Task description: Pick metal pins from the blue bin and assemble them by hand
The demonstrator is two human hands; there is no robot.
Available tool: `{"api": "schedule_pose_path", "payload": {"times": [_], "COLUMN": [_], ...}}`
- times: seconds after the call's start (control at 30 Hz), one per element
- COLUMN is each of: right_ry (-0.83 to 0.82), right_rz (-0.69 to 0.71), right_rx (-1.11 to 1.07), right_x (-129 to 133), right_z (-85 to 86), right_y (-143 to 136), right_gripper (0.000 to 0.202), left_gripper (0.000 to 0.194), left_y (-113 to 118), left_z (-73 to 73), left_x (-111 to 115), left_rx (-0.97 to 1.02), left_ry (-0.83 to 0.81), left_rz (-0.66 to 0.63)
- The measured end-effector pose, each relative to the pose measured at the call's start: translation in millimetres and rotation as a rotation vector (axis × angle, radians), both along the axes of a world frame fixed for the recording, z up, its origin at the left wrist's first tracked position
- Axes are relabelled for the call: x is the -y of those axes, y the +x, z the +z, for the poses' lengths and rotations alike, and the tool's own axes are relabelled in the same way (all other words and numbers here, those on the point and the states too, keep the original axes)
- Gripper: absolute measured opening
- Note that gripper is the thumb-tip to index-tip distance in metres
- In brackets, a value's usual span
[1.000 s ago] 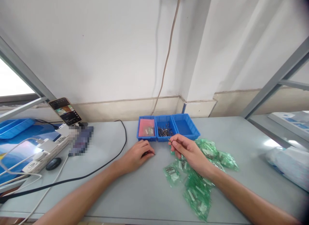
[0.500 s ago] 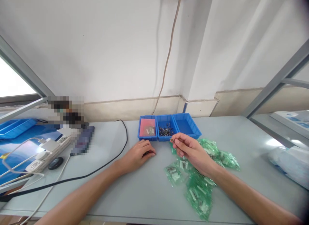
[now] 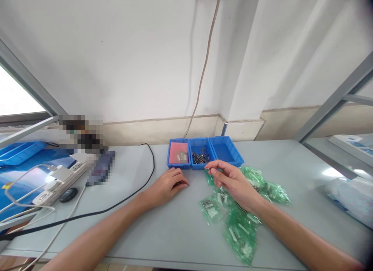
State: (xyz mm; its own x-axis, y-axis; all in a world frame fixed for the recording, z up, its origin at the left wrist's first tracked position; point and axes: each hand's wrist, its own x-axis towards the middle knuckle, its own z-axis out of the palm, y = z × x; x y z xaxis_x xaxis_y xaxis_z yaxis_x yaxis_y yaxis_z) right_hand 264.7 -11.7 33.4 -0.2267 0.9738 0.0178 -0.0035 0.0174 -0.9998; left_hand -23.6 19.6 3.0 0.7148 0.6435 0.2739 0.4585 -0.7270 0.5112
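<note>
My left hand rests on the table, fingers curled over several small dark metal pieces, mostly hidden by the fingers. Raised in front of the bins, my right hand pinches a small metal pin-like piece between thumb and forefinger. Thin dark metal rods lie in a heap inside the middle blue bin. The left blue bin contains a pink sheet and a clear packet. Below and beside my right hand lie several green plastic packets with metal pieces inside.
The right blue bin adjoins the other two. A black cable crosses the left of the grey table, near a power strip and black mouse. A wrapped white bundle sits at right.
The metal piece in my right fingertips now points further out to the left. Both hands stay in nearly the same place, and the view has shifted slightly.
</note>
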Motion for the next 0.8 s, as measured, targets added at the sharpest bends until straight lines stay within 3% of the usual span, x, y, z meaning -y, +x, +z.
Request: {"api": "schedule_pose_path", "payload": {"times": [0.57, 0.67, 0.8], "right_ry": [-0.13, -0.057, 0.198], "right_rz": [0.061, 0.035, -0.081], "right_rx": [-0.31, -0.183, 0.193], "right_x": [-1.9, -1.7, 0.7], "right_z": [5.7, 4.7, -2.5], "right_y": [-2.8, -2.5, -2.7], "right_gripper": [0.026, 0.024, 0.017], "left_gripper": [0.017, 0.017, 0.016], "left_y": [1.2, 1.4, 1.3], "left_z": [0.3, 1.8, 3.5], "left_x": [0.1, 0.9, 2.1], "left_rx": [0.021, 0.019, 0.008], "left_ry": [0.009, 0.008, -0.006], "left_rz": [-0.003, 0.002, 0.009]}}
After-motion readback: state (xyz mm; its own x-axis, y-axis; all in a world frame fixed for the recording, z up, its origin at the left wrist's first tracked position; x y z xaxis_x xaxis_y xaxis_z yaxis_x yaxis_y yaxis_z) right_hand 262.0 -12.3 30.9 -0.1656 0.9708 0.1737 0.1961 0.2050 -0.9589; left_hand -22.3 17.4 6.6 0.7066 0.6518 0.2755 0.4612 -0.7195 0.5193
